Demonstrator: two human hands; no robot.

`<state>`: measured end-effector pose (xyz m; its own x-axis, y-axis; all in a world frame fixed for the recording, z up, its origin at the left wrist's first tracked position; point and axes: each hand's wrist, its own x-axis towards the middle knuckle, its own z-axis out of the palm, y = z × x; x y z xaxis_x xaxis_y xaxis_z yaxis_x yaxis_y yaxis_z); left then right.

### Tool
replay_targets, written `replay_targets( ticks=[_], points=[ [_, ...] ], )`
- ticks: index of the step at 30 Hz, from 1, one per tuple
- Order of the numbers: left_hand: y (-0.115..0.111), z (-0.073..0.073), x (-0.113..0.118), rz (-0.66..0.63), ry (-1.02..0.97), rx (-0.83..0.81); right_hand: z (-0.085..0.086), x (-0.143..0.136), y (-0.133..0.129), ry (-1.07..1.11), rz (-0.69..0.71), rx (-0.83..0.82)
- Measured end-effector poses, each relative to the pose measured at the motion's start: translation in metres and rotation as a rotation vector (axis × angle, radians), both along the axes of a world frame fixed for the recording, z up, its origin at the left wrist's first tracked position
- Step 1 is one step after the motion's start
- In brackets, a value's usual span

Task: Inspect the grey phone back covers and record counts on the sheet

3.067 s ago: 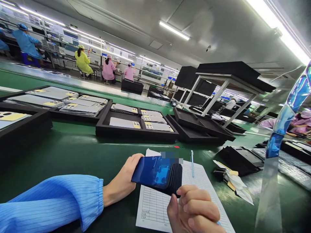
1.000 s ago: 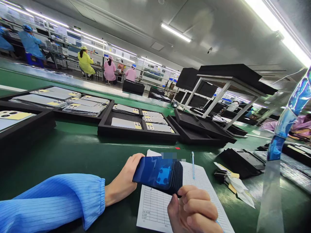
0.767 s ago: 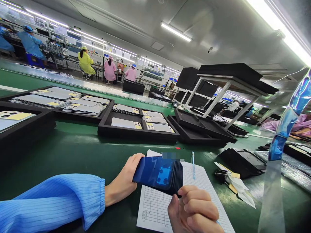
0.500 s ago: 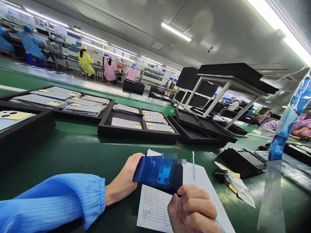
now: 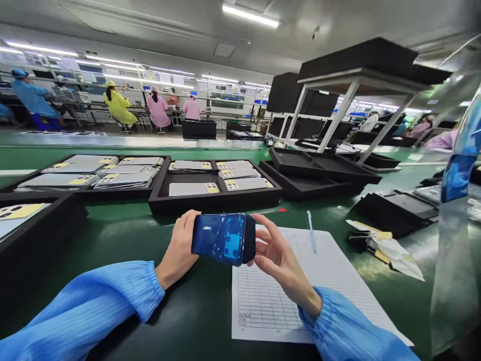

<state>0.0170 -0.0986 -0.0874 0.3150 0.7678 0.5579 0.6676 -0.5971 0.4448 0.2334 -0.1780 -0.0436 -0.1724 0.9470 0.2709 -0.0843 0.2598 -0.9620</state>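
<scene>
A stack of dark blue phone back covers (image 5: 214, 235) is held up above the green table, tilted slightly down to the right. The top one is glossy with a lighter blue camera area, and the edges of several more show at its right end. My left hand (image 5: 182, 240) is closed round the stack's left end. At the right end, my right hand (image 5: 278, 255) has its index finger by the upper corner and its thumb by the lower corner, with the other fingers curled behind. Below lies a printed form sheet (image 5: 270, 306), partly under my right sleeve.
Black trays (image 5: 214, 200) with pale, yellow-marked phone covers stand beyond my hands. More black trays (image 5: 319, 185) are stacked to the right. A pen (image 5: 311, 230) lies on the sheet. Clips and paper scraps (image 5: 391, 250) sit right, near a hanging clear plastic strip (image 5: 456, 225).
My right hand has turned and moved up from below the stack's lower right corner to its right end. The stack has shifted left and up in view, and the camera has levelled.
</scene>
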Motion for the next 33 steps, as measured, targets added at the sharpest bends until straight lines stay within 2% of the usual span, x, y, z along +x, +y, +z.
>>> replay_targets(
  ticks=[9,33],
  points=[
    [0.0005,0.0006,-0.0008,0.031,0.101,0.069,-0.003,-0.003,-0.0054,-0.106,-0.029,0.144],
    [-0.0012,0.002,0.0009,0.035,0.12,0.06,-0.0045,-0.004,-0.0037,-0.129,-0.067,0.145]
  ],
)
